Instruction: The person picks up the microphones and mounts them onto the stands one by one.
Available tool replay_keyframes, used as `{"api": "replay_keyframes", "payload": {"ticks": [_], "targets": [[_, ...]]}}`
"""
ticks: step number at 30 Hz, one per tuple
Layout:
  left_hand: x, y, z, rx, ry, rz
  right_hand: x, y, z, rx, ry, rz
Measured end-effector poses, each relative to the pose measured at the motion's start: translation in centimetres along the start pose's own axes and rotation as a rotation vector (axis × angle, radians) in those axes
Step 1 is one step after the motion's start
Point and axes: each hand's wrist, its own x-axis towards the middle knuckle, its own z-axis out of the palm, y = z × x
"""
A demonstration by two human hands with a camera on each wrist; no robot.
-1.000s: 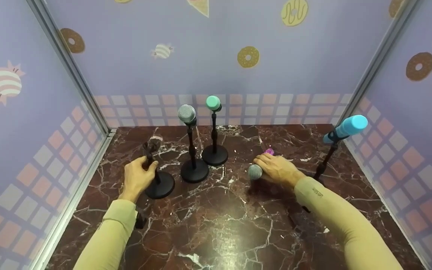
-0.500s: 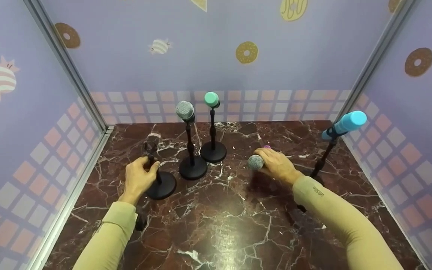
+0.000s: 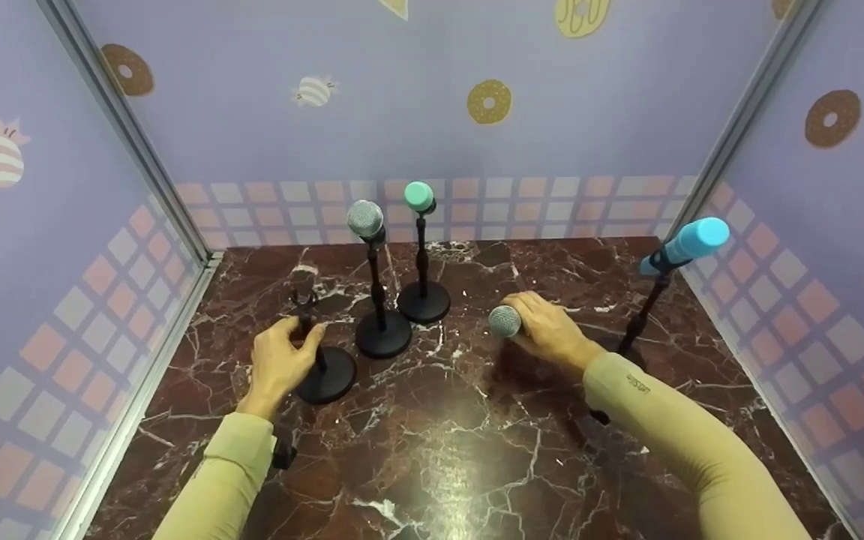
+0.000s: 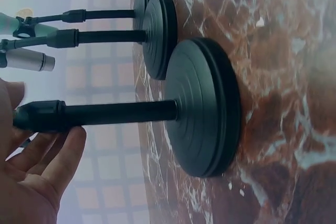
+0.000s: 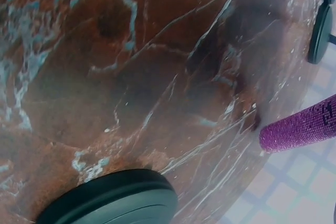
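Observation:
My left hand grips the upright of a black desk microphone stand at the left, its thumb and fingers around the thicker collar. The forked clip on top holds nothing. In the left wrist view, the stand's round base is at the tabletop. My right hand holds a microphone with a silver mesh head that points left toward the stands. The right wrist view shows its purple glittery handle above the table; the hand itself is out of that view.
Two stands hold microphones beside my left hand: one silver-headed, one mint-green. A blue microphone sits on a stand right of my right arm. Patterned walls enclose the dark red marbled table.
The right hand has moved slightly up with the microphone, and its purple end has gone from the head view. The left-hand stand has shifted slightly right. The head view has tilted a little.

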Motion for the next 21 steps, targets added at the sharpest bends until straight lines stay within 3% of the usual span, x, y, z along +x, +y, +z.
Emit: {"api": "replay_keyframes", "payload": {"ticks": [5, 11, 21], "targets": [[-0.3, 0.2, 0.2, -0.023, 0.041, 0.019, 0.5, -1.0, -0.4, 0.042, 0.016, 0.042], [-0.8, 1.0, 0.5, -0.062, 0.022, 0.028, 1.0, -1.9, -0.9, 0.118, 0.028, 0.112], [-1.9, 3.1, 1.8, -0.130, 0.002, 0.047, 2.2, -2.3, -1.6, 0.280, 0.076, 0.107]]}}
